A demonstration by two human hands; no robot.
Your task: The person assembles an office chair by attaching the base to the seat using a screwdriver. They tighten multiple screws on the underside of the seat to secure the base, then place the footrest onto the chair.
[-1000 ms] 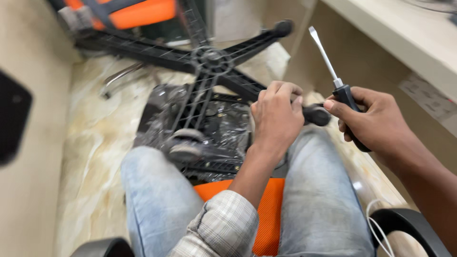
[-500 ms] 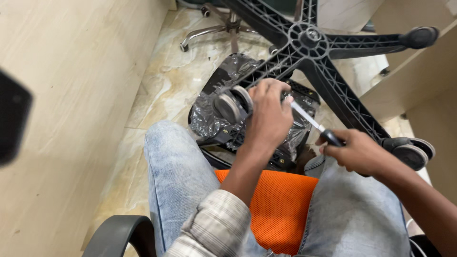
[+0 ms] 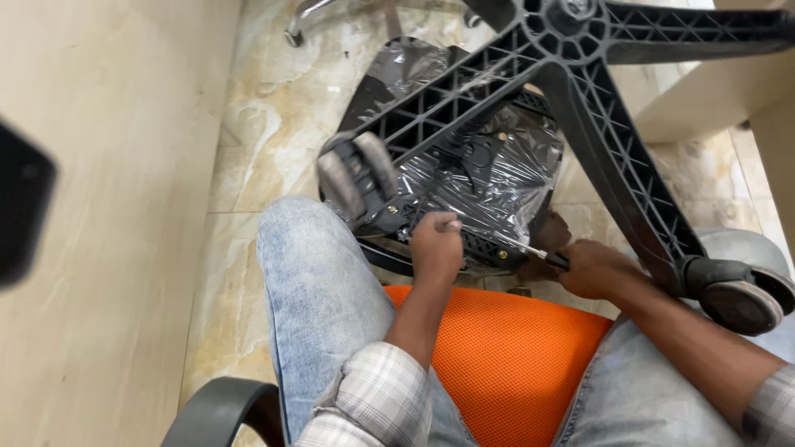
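Your right hand point(image 3: 590, 266) wraps the dark handle of the screwdriver point(image 3: 530, 251), shaft pointing toward nine o'clock. Your left hand point(image 3: 436, 245) is curled shut, pinching near its tip. The black chair base point(image 3: 596, 141) rests across your knees: rigid ribbed plastic, probably light but awkward. Grip a spoke, not the rolling caster point(image 3: 358, 175).

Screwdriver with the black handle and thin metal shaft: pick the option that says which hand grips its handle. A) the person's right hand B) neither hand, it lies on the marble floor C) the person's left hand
A: the right hand is closed around the black handle of the screwdriver with the thin metal shaft, whose tip end runs toward the left hand, above the plastic-wrapped black chair part.
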